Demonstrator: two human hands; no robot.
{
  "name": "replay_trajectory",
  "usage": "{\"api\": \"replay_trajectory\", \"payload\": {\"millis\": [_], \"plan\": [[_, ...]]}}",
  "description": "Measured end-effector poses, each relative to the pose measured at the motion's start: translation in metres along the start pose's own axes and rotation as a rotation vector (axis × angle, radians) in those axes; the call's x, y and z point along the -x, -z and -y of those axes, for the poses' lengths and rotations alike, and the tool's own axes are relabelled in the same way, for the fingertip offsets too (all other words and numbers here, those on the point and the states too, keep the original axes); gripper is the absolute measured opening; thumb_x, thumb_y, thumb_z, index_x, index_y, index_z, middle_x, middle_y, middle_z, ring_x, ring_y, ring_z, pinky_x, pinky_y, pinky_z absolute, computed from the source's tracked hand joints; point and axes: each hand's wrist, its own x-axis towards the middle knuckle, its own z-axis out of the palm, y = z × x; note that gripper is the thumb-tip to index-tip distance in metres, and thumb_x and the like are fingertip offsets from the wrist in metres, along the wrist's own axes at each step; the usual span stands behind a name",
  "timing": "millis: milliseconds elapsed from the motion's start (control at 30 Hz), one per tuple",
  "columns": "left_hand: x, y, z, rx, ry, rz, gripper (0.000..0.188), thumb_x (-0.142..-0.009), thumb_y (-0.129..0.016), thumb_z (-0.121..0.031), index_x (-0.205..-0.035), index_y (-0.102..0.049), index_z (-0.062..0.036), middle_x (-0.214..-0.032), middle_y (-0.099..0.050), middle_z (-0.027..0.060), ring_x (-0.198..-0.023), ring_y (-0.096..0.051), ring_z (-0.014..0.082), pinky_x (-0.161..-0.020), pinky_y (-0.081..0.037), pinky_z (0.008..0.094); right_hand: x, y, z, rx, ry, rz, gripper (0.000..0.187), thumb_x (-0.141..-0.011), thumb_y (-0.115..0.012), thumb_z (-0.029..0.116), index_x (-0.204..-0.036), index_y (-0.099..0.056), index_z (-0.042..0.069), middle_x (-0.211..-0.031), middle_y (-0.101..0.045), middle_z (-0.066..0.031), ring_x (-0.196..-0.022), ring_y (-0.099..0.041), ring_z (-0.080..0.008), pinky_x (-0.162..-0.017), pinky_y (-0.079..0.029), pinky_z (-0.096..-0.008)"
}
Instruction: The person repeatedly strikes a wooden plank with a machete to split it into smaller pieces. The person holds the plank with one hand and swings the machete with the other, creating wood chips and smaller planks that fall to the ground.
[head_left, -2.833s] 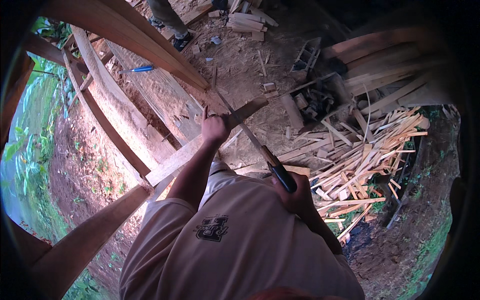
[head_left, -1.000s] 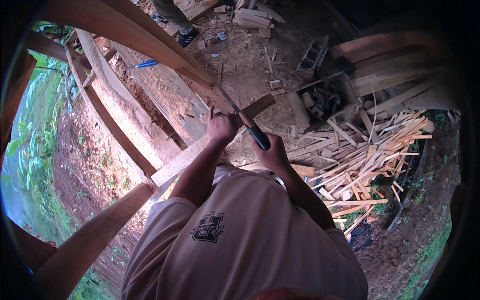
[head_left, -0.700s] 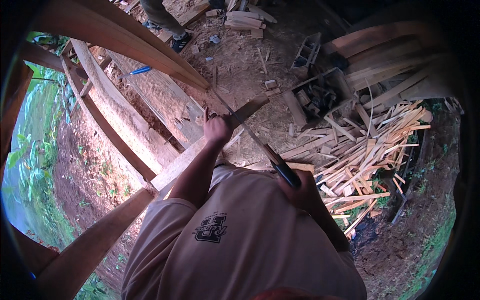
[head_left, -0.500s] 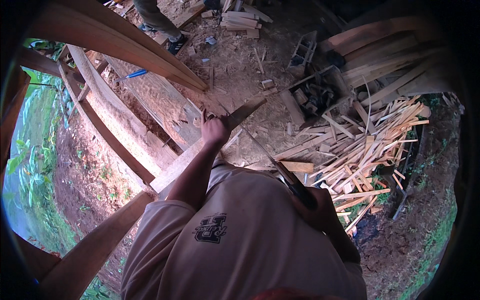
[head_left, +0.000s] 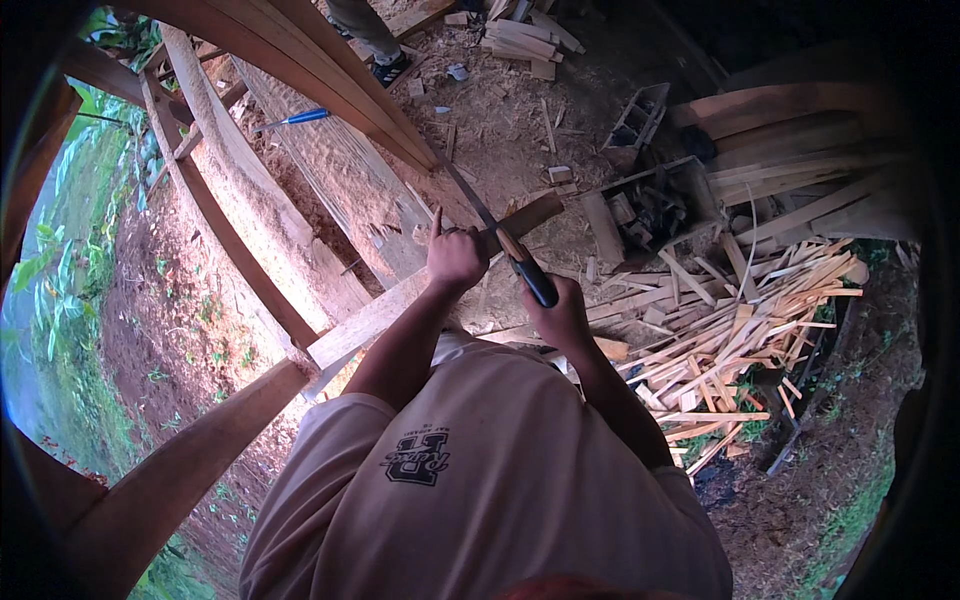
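Saw (head_left: pixel 510 245) seemingly against the board (head_left: pixel 370 322)

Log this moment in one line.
left hand: on wooden beam; right hand: holding handsaw; blade: across beam; nearby: pile of wood strips

Right hand (head_left: pixel 562 313) gripping saw (head_left: pixel 514 249), plank (head_left: pixel 380 309) beneath

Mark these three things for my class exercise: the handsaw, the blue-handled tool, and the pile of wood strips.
Handsaw (head_left: pixel 511 247): head view, on the brown section between blade and black handle.
Blue-handled tool (head_left: pixel 306 116): head view, on its handle.
Pile of wood strips (head_left: pixel 735 345): head view, near its middle.
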Motion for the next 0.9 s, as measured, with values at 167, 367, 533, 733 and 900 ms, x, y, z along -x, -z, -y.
{"api": "replay_trajectory", "payload": {"millis": [167,367,533,733,900], "plan": [[0.000,0.004,-0.001,0.049,0.032,0.006,0.031,-0.094,-0.049,-0.026,-0.091,-0.074,-0.0069,-0.077,-0.073,0.0182,-0.081,-0.074,0.0319,-0.128,-0.014,0.0505,0.001,-0.008,0.019,-0.164,0.060,-0.094,0.028,-0.094,-0.074,0.015,-0.117,-0.065,0.001,-0.070,-0.064,-0.0076,-0.061,-0.062,-0.0175,-0.060,-0.049,-0.0347],[-0.002,0.002,-0.001,0.067,0.047,-0.006,0.030,-0.092,-0.052,-0.029,-0.093,-0.078,-0.0133,-0.081,-0.074,0.0174,-0.085,-0.074,0.0319,-0.125,-0.021,0.0520,0.028,0.019,0.022,-0.203,0.144,0.011,0.055,-0.097,-0.068,0.007,-0.150,-0.052,0.006,-0.106,-0.075,-0.0152,-0.097,-0.074,-0.0226,-0.084,-0.056,-0.0341],[0.001,-0.007,0.006,0.124,0.022,-0.066,0.032,-0.094,-0.050,-0.028,-0.095,-0.076,-0.0084,-0.081,-0.074,0.0205,-0.085,-0.075,0.0329,-0.127,-0.019,0.0496,0.101,0.070,0.031,-0.111,0.052,0.057,0.061,-0.096,-0.073,0.020,-0.151,-0.050,0.008,-0.124,-0.072,-0.0218,-0.114,-0.073,-0.0307,-0.095,-0.056,-0.0391],[-0.003,-0.001,0.001,0.043,0.064,0.004,0.031,-0.094,-0.049,-0.025,-0.096,-0.075,-0.0073,-0.084,-0.073,0.0221,-0.090,-0.074,0.0351,-0.127,-0.018,0.0490,0.139,0.117,0.066,-0.114,-0.164,0.174,0.064,-0.094,-0.075,0.024,-0.150,-0.052,0.006,-0.137,-0.066,-0.0216,-0.128,-0.065,-0.0321,-0.103,-0.052,-0.0387],[-0.004,-0.023,0.030,0.063,-0.117,-0.057,0.027,-0.095,-0.046,-0.020,-0.098,-0.066,-0.0016,-0.084,-0.072,0.0232,-0.090,-0.072,0.0387,-0.127,-0.016,0.0525,0.141,0.115,0.060,-0.131,-0.108,0.112,0.056,-0.093,-0.076,0.023,-0.142,-0.056,0.005,-0.121,-0.073,-0.0215,-0.110,-0.073,-0.0343,-0.091,-0.057,-0.0392]]}}
